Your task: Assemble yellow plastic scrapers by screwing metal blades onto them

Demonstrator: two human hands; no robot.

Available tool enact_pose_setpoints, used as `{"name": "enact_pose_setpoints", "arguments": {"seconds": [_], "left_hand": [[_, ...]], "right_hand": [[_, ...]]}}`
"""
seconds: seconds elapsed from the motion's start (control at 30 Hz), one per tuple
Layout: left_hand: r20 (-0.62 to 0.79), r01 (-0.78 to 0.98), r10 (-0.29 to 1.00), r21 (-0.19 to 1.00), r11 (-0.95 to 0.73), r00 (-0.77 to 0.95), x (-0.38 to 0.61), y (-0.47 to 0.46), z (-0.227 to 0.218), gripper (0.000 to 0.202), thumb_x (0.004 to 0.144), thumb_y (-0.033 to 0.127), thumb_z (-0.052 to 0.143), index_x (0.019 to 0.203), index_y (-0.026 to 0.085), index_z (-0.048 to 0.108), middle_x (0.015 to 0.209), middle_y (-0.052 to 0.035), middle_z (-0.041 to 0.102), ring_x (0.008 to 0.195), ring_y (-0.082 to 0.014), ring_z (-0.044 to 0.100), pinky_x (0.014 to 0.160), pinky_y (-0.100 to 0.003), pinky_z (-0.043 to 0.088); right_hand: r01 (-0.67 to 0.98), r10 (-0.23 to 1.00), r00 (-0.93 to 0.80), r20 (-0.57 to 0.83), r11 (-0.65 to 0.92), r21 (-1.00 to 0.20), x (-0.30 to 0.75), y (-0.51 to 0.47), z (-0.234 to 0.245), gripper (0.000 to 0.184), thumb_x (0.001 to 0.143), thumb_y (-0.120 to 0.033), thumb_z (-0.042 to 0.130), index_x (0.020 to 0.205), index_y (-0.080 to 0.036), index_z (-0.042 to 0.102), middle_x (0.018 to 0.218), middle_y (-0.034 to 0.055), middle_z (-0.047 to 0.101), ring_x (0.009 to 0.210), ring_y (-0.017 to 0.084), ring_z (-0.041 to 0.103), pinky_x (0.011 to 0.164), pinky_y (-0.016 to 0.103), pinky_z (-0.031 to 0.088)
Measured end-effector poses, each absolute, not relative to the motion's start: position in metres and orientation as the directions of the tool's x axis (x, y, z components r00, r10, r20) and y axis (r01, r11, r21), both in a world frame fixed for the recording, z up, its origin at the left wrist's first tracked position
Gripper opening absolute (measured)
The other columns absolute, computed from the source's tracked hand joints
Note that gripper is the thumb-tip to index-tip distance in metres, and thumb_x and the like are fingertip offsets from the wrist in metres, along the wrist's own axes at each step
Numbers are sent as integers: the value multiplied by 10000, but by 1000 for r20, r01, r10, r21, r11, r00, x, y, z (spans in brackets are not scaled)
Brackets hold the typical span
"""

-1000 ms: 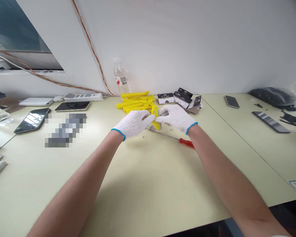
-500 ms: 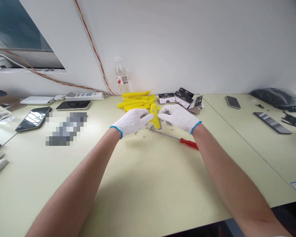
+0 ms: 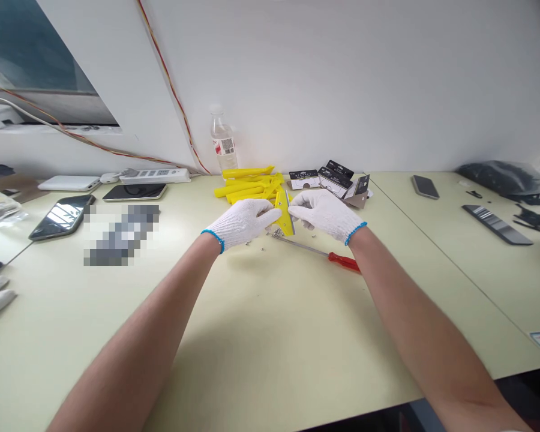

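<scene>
Pale bench: left hand and right hand both pinch one scraper; screws lie loose, screwdriver unheld, more in the pile behind.

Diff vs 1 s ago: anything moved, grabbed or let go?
No clear change. The white-gloved left hand and right hand still pinch the flat yellow plastic piece between them, with only tiny finger shifts. The red-handled screwdriver, loose small screws and pile of yellow plastic parts stayed put.
</scene>
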State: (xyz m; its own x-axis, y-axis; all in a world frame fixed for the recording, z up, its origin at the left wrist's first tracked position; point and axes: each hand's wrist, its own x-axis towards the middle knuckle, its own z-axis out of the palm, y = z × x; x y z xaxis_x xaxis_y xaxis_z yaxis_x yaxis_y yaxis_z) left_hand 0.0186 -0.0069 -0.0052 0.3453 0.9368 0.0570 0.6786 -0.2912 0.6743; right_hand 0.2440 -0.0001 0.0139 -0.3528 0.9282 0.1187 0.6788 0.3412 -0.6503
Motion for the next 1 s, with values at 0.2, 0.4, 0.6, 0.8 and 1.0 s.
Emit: {"name": "enact_pose_setpoints", "arguments": {"seconds": [0.2,0.4,0.6,0.8,1.0], "left_hand": [[74,648,935,701,-297,348,19,-9,-4,399,928,512,509,668,209,515,666,-1,564,540,-131,513,475,-260,391],[81,613,929,730,-302,361,21,-17,4,401,911,476,505,616,208,458,628,-3,506,499,-116,420,434,-249,337],[102,604,922,728,-324,373,20,-19,10,384,897,442,507,604,203,440,616,-3,490,491,-104,398,430,-237,325],[100,612,920,719,-330,379,21,-20,11,371,881,432,510,594,202,457,597,-8,484,494,-107,399,433,-249,298],[68,631,917,705,-324,394,22,-23,12,390,890,478,487,598,219,475,614,-25,509,517,-143,430,443,-283,326]], "right_hand": [[666,931,-319,178,353,-657,242,0,14,676,1111,-325,233,689,-89,704,877,53,695,1156,48,630,696,68,417],[647,928,-331,170,354,-675,243,3,11,443,1081,-287,416,829,-68,708,878,51,701,1099,56,656,677,30,413],[641,931,-345,120,327,-694,248,8,6,723,1087,-446,190,581,-66,540,839,57,680,1081,83,656,603,155,378],[627,913,-389,125,362,-690,253,18,-5,474,1024,-496,436,941,-146,744,993,29,706,931,22,689,570,23,364],[649,924,-370,100,334,-684,251,17,-6,671,1061,-538,316,778,-72,708,944,54,695,966,59,693,539,10,342]]}}
